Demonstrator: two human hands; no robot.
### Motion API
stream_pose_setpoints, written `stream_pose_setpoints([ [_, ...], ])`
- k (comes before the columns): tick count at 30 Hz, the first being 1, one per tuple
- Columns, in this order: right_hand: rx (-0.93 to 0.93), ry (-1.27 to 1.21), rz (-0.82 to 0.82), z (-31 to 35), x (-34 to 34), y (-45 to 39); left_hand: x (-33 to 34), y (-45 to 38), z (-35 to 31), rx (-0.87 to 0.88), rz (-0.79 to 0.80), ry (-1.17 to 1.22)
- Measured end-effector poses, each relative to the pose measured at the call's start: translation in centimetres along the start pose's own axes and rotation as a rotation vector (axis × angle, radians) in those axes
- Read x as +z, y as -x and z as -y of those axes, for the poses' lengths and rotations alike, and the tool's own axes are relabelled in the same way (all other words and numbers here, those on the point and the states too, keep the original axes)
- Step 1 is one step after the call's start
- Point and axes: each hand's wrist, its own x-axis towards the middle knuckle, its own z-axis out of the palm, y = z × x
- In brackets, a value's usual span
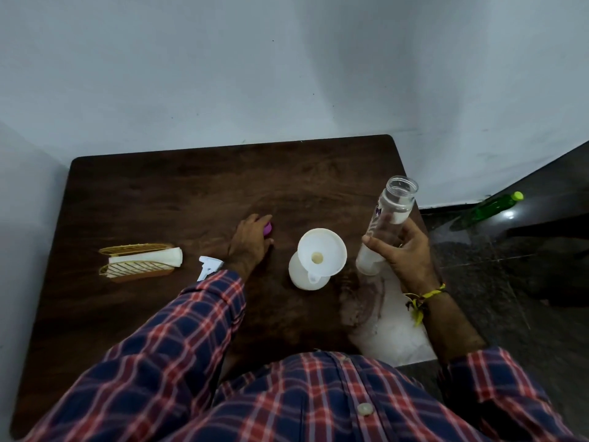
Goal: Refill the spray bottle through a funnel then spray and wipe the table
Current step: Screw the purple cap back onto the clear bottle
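Observation:
A white spray bottle [302, 277] stands mid-table with a white funnel [322, 252] seated in its neck. Its white spray head [208, 266] lies on the table, partly hidden by my left sleeve. My left hand [250, 244] rests over a purple cap [268, 229] on the dark wooden table [159, 199], fingers curled round it. My right hand [403, 255] grips a clear uncapped water bottle [390, 218], held tilted above the table's right edge, its open mouth pointing up and away.
A gold wire holder [137, 263] with white folded napkins [146, 258] sits at the left. A green bottle [492, 207] lies on the dark floor at the right. Pale worn patch [389, 330] at the table's near right corner. Walls bound the table behind and left.

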Motion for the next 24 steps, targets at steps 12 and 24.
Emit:
stream_pose_setpoints([
  [12,-0.026,0.065,0.003,0.1,1.4,-0.4,-2.6,-0.1,-1.6,-0.127,-0.224,0.287],
  [24,-0.251,0.237,-0.051,3.2,1.4,1.7,-11.4,7.1,-15.3,0.362,-0.421,1.194],
])
